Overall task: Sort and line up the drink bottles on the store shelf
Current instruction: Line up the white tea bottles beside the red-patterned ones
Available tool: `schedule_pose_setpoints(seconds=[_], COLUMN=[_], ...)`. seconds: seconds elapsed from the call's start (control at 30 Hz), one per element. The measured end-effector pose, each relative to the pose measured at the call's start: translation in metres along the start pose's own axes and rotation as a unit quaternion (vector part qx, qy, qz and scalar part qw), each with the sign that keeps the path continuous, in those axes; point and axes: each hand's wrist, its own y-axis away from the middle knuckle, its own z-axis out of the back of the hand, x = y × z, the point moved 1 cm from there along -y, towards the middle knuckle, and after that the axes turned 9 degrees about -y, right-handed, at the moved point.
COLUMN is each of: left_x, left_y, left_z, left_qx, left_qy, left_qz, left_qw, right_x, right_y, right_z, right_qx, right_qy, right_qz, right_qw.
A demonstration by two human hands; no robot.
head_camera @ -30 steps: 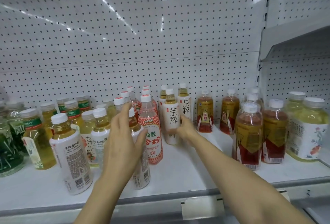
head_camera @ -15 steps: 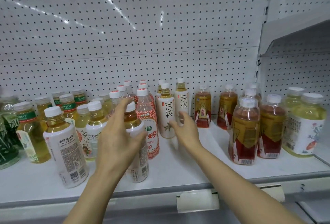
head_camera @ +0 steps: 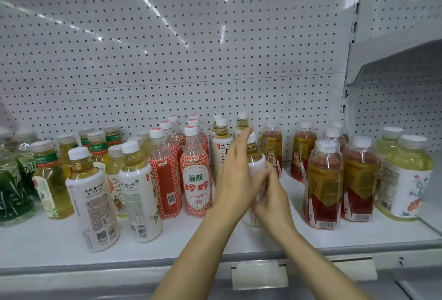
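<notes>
Both my hands are wrapped around a white-labelled tea bottle (head_camera: 254, 154) with a white cap, standing near the middle of the white shelf (head_camera: 191, 247). My left hand (head_camera: 235, 177) covers its left side and upper label. My right hand (head_camera: 272, 195) curls around its lower right part, which hides most of the label. Right behind it stands a row of matching white tea bottles (head_camera: 222, 146). Two more of the same kind (head_camera: 92, 194) (head_camera: 141, 192) stand at the front left. Red lychee bottles (head_camera: 196, 175) form rows just left of my hands.
Amber bottles with red and gold labels (head_camera: 323, 180) fill the right side, with pale yellow bottles (head_camera: 406, 175) at the far right. Yellow-green tea bottles (head_camera: 50, 180) and dark green ones (head_camera: 12, 187) crowd the left. A pegboard wall (head_camera: 191, 60) closes the back. A price tag holder (head_camera: 259, 273) hangs on the front edge.
My left hand has carried the white tea bottle from the front left, past the lychee bottles, to the right. My right hand has left the back row and closed on the same bottle.
</notes>
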Motion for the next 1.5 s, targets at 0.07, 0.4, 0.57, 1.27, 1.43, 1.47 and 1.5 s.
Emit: schedule_pose_setpoints(seconds=[0.07,0.4,0.57,1.27,1.43,1.47,1.5], left_x=[0.002,0.075,0.099,0.188,0.199,0.202,0.204], left_y=[-0.004,0.035,0.057,0.099,0.1,0.102,0.105], left_z=[0.001,0.112,0.115,0.175,0.165,0.166,0.167], left_qx=[0.025,-0.211,-0.201,-0.183,-0.13,-0.136,-0.146], left_qy=[-0.043,-0.279,-0.255,-0.06,-0.033,-0.012,0.009], left_qz=[-0.016,0.12,0.203,0.355,0.354,0.357,0.36], left_qw=[0.999,0.929,0.924,0.915,0.926,0.924,0.921], right_x=[-0.003,-0.021,-0.031,0.039,0.038,0.039,0.04], right_y=[-0.012,-0.085,-0.101,0.027,0.049,0.051,0.053], right_z=[0.001,-0.007,-0.012,-0.096,-0.141,-0.146,-0.151], right_qx=[-0.003,-0.055,-0.052,-0.024,0.05,0.059,0.074], right_qy=[0.005,0.016,0.03,0.088,0.116,0.117,0.122], right_qz=[-0.008,-0.027,-0.051,0.157,0.173,0.17,0.166], right_qw=[1.0,0.998,0.997,0.983,0.977,0.977,0.976])
